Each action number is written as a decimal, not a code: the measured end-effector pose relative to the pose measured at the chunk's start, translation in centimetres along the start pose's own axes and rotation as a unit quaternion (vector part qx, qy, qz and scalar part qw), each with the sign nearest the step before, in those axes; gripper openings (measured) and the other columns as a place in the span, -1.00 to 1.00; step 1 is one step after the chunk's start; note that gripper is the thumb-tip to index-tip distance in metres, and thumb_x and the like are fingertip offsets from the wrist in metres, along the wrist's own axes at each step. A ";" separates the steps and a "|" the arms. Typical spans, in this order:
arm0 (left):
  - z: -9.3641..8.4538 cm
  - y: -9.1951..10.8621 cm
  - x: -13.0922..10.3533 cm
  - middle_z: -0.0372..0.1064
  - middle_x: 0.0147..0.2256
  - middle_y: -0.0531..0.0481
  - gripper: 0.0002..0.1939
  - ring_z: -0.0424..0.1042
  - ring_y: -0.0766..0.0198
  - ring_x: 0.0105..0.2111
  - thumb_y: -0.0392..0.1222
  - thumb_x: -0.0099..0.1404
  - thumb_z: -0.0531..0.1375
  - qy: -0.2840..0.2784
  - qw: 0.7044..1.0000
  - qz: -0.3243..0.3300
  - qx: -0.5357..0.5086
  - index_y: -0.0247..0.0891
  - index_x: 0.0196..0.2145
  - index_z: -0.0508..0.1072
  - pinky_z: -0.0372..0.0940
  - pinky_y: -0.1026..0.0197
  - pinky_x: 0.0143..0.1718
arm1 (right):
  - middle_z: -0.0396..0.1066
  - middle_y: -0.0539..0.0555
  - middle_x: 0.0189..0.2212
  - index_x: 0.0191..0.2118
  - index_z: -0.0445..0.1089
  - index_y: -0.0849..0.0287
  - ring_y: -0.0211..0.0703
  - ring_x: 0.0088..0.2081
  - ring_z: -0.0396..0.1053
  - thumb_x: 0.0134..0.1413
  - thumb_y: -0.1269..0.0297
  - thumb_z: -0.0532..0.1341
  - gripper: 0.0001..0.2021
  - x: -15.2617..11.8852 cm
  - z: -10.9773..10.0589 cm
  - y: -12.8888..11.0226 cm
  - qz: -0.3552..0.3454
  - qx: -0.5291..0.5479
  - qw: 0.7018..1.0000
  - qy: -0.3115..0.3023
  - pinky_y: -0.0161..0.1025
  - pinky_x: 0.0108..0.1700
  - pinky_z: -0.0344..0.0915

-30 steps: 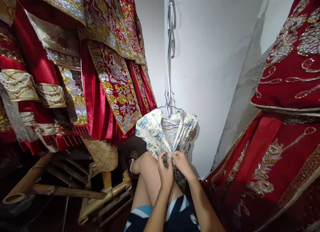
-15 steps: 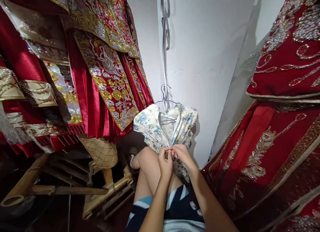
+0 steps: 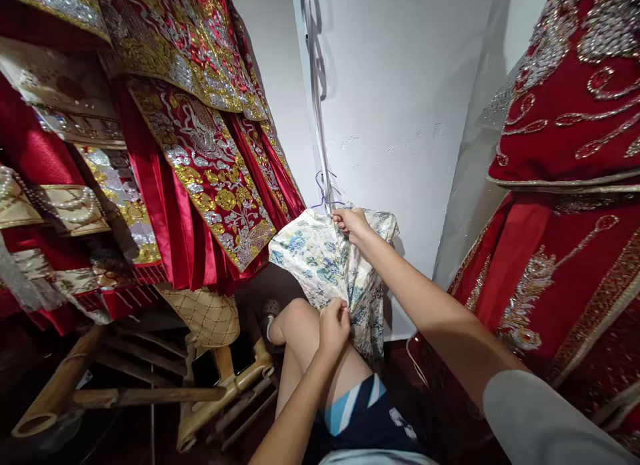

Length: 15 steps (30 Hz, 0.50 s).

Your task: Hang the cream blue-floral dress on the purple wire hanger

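A white blouse with blue and yellow flowers [image 3: 310,255] hangs on a thin purple hanger [image 3: 320,181] in front of me. My right hand [image 3: 350,223] is up at the neckline, its fingers pinched on the front edge close below the hanger. Lower on the front opening, my left hand [image 3: 334,325] pinches the cloth just above my bent knee. Between the two hands the front edges lie together in a nearly straight line. My right forearm passes over the blouse's right side and covers part of it.
Red gowns with gold and silver embroidery [image 3: 220,178] hang at the left. Another beaded red gown [image 3: 570,145] stands close at the right. A bamboo chair [image 3: 150,395] is at lower left. Behind the blouse, a white pole [image 3: 316,98] runs up the pale wall [image 3: 400,85].
My right hand has left my left hand and moved up to the neckline. The open V of the neck has drawn closed. My left hand still pinches the lower front.
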State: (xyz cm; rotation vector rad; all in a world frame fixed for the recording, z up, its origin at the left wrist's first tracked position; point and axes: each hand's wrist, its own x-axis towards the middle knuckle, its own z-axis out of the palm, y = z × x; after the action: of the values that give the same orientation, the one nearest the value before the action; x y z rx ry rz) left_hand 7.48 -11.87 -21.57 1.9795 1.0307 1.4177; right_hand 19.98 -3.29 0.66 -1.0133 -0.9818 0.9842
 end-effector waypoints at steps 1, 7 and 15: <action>-0.2 0.0 0.3 0.36 -0.50 0.01 -0.89 0.34 0.20 -0.46 -0.32 0.18 0.15 -0.013 1.000 0.005 0.003 -0.21 -0.48 0.40 0.19 0.22 -0.37 | 0.24 -0.12 -0.74 -0.56 0.31 0.22 -0.48 -0.76 0.01 -0.01 0.45 0.23 -0.83 -0.2 0.1 -0.1 -0.006 0.002 1.000 -0.006 -0.47 -0.73 -0.15; -4.3 4.9 10.0 0.50 -0.25 -0.11 -0.79 0.45 0.13 -0.24 -0.25 0.26 0.19 0.007 0.998 0.054 0.007 -0.22 -0.14 0.49 0.29 0.13 -0.13 | 0.27 -0.09 -0.76 -0.53 0.36 0.23 -0.43 -0.76 0.05 0.01 0.41 0.22 -0.86 -2.1 -0.6 0.8 -0.034 -0.021 0.998 -0.046 -0.44 -0.70 -0.08; -7.2 12.8 20.2 0.43 -0.41 -0.11 -0.81 0.37 0.14 -0.40 -0.26 0.40 0.11 -0.043 0.954 0.154 0.253 -0.29 -0.34 0.47 0.18 0.18 -0.28 | 0.24 -0.10 -0.70 -0.55 0.33 0.16 -0.33 -0.63 0.09 0.01 0.29 0.24 -0.82 -1.8 -2.2 2.2 -0.077 -0.099 0.992 -0.006 -0.36 -0.53 0.03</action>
State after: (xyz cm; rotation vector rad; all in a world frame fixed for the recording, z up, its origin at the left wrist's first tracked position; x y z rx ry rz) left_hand 7.98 -3.49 1.89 2.6447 1.1707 1.2893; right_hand 21.22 -4.93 -2.24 -1.0787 -1.1670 0.7761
